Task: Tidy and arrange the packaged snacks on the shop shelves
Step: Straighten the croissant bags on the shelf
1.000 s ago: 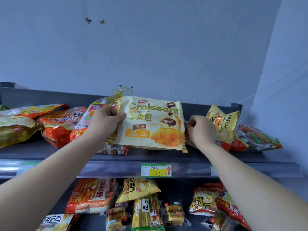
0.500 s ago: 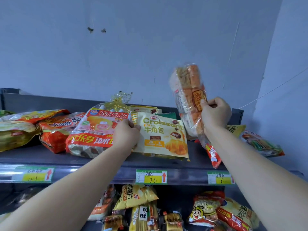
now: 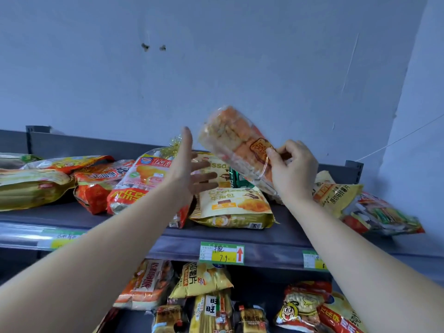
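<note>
A clear packet of orange cakes (image 3: 230, 138) is held in the air by the right hand (image 3: 292, 171), whose fingers and thumb are curled round its lower end; the packet is tilted, its free end leaning up and over towards the left hand (image 3: 187, 171). The left hand is opened flat, fingers spread and nothing held, just beside that free end but not yet touching it. Directly below and between the two hands the croissant bags (image 3: 235, 200) are stacked on the shelf (image 3: 264, 239), a red-and-orange bag (image 3: 141, 179) is seen under the left wrist, and a yellow crisp bag (image 3: 336, 195) lies just outside the right hand. Since the packet is gripped at one end only, it could be bent or let slip, and the cakes inside crushed, if the grip is tightened. If it is set down carelessly, the loosely stacked croissant bags could be knocked forward off the shelf edge. Compared with half a second earlier, the left hand has been lifted off the edge of the top croissant bag and opened, and the packet, then held nearly upright and higher, has been lowered and tipped towards the left hand.
</note>
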`<action>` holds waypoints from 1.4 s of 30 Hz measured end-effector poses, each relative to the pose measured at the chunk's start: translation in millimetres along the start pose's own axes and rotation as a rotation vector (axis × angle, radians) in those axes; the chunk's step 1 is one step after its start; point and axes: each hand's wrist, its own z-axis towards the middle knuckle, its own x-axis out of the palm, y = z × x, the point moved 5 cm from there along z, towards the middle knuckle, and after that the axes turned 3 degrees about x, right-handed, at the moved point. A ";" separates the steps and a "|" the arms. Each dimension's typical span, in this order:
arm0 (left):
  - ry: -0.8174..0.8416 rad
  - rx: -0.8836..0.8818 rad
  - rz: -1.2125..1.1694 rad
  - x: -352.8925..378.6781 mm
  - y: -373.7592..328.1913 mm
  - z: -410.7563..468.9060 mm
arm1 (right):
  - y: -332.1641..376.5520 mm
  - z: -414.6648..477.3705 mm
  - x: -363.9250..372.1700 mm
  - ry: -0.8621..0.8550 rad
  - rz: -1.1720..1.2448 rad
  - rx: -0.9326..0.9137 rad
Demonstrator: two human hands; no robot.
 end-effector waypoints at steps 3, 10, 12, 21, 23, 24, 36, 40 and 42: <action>0.107 -0.097 -0.125 -7.5 -20.5 -11.3 | 26.1 -13.3 6.7 0.037 -0.010 -0.336; -0.044 -0.033 -0.145 -66.9 -34.3 -38.1 | 59.2 -43.8 31.0 0.155 0.146 -0.509; -0.112 0.043 -0.138 -86.5 -40.2 -51.1 | 62.7 -44.4 39.7 0.207 0.235 -0.317; -0.211 0.239 -0.094 -169.6 -77.5 -106.3 | 74.0 -84.3 118.5 0.848 0.535 0.823; -0.239 0.263 -0.095 -192.5 -88.3 -112.6 | 88.4 -99.7 134.9 1.066 0.676 1.033; -0.253 0.268 -0.102 -205.3 -93.5 -115.0 | 97.8 -105.3 140.8 1.158 0.748 1.087; -0.363 0.079 -0.039 -381.4 -162.7 -104.8 | 236.5 -143.1 241.9 0.772 0.895 1.031; -0.499 0.178 -0.063 -445.0 -203.3 -96.2 | 286.1 -161.0 287.5 0.716 0.924 1.181; -0.603 0.277 -0.052 -474.2 -220.0 -94.7 | 307.2 -168.5 311.2 0.696 0.933 1.229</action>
